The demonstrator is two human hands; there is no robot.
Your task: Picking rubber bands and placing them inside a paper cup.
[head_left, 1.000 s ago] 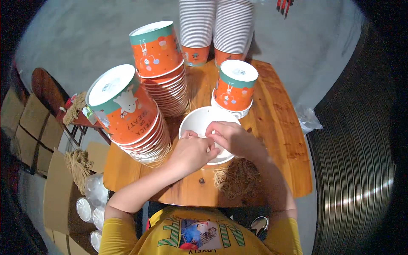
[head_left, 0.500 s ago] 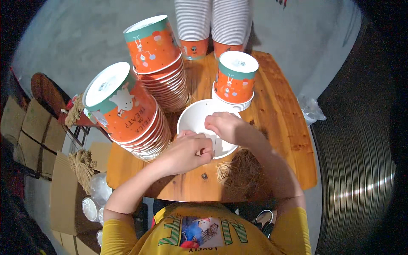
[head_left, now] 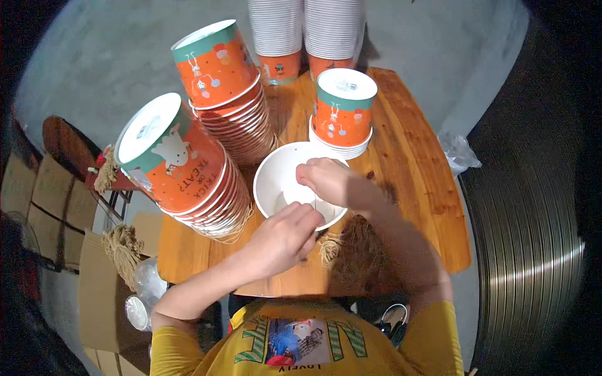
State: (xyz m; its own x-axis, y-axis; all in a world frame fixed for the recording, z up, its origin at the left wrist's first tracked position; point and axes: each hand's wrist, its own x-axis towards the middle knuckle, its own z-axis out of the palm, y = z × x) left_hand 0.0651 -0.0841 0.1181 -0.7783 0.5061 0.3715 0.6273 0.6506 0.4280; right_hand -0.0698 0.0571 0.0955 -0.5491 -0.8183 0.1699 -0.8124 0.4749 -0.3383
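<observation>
On table [head_left: 414,156] | both hands [head_left: 282,241] at white bucket [head_left: 279,178] | orange stacks [head_left: 188,169] left

single head-worn fisheye cam, looking steeply down from above the person, sitting close over a wooden table [head_left: 407,163], forearms entering from the lower edge, yellow shirt [head_left: 301,341] filling the bottom, edges bending toward the rim, dark vignette ringing the frame, no second view overlapping

both hands meet at an open white tub [head_left: 282,182] on a wooden table [head_left: 414,156]: right hand [head_left: 326,182] over its rim, left hand [head_left: 282,241] at its near edge. stacks of orange tubs [head_left: 188,169] stand around; twine [head_left: 329,247] lies beside it.
</observation>
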